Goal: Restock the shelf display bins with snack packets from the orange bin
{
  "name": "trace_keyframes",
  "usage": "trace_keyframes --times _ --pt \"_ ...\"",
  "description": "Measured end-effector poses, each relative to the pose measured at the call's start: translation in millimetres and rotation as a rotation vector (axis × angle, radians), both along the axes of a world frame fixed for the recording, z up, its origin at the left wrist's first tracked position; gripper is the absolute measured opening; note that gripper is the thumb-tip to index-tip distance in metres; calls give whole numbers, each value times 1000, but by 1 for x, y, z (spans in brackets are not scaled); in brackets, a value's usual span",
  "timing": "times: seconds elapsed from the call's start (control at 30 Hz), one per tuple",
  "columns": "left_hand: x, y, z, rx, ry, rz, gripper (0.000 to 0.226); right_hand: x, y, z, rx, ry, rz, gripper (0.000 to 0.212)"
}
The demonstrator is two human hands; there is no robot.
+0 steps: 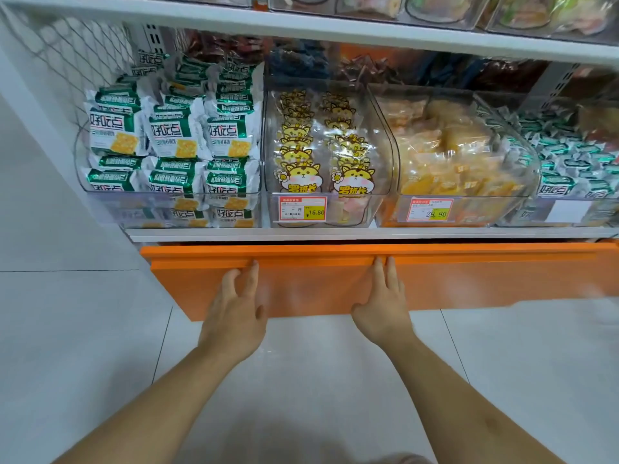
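The orange bin (pixel 335 283) sits low under the white shelf (pixel 335 234), at about six o'clock from the display bins, its smooth flat front facing out over a pale tiled floor (pixel 67 329); the left hand (pixel 234 316) and right hand (pixel 385 303) rest against that front, fingers straight and reaching up to the lip. On the shelf stand clear plastic display bins (pixel 330 152) with curved fronts; at nine o'clock, glossy green-and-white cracker packets (pixel 174 135); centre, packets with a yellow cartoon animal (pixel 303 175); at three o'clock, yellow-orange wrapped snacks (pixel 449 155); farther right, small green-and-silver packets (pixel 569 162); red-bordered price tags (pixel 302 209) are clipped below.
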State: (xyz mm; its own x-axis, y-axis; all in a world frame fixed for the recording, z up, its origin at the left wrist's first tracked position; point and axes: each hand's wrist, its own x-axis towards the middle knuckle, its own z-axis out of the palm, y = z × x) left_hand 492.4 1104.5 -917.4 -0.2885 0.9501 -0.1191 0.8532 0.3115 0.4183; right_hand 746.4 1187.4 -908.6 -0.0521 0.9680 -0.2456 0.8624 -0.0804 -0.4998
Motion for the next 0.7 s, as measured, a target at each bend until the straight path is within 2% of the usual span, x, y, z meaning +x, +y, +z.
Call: trace_keyframes --times 0.7 --pt "-22 26 6 -67 -177 1 93 5 28 2 -19 -16 61 108"
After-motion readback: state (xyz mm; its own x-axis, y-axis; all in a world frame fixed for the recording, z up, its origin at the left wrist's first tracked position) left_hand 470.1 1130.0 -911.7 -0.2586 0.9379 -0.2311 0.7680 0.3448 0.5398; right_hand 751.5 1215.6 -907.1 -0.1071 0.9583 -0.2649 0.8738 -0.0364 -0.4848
